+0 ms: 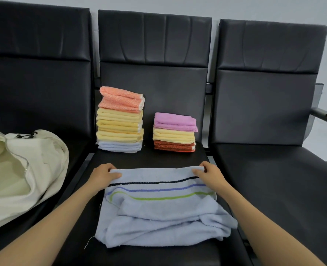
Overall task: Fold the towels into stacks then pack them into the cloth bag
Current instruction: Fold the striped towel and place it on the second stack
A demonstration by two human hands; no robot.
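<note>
Two hands, left hand (103, 174), right hand (208, 172), pinching blue towel (158, 217) corners (far edge).

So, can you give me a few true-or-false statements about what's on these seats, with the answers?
1. The left hand and right hand both hold the striped towel at its far edge. True.
2. The left stack is shorter than the right stack. False: the left stack is taller.
3. The bag lies on the left seat. True.
4. A pink towel tops the left stack. False: an orange towel tops it; the pink towel tops the right stack.
</note>
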